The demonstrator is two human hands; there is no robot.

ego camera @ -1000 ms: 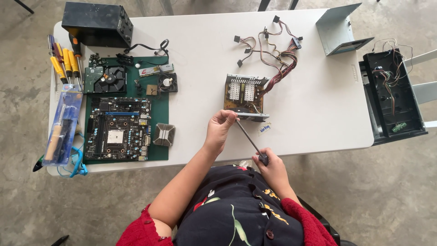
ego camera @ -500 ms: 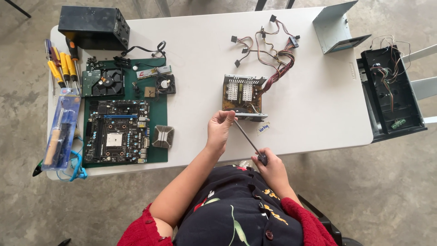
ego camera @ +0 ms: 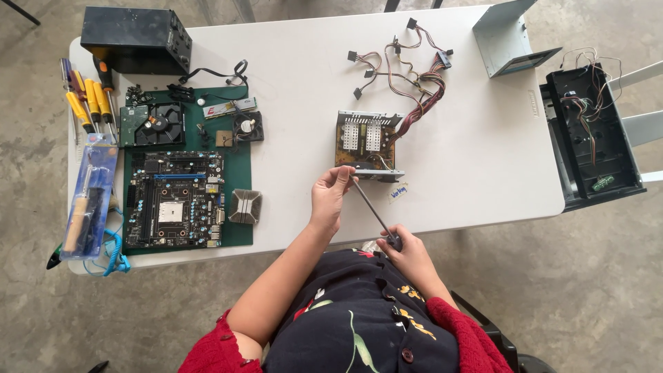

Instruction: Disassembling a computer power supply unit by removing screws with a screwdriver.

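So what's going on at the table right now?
A person seated at the white table holds a long screwdriver in both hands. The right hand grips the handle near the table edge, while the left hand steadies the shaft near its tip, at the front of an opened power supply box. A motherboard and other parts lie on a green mat to the left.

hands (ego camera: 331,200) on screwdriver (ego camera: 373,211), open power supply (ego camera: 369,144)

We see left hand (ego camera: 330,200) mid-frame, fingers pinched, forearm bare, running down-left. Right hand (ego camera: 409,250) lower, just right of centre, curled in a closed grip, red sleeve behind.
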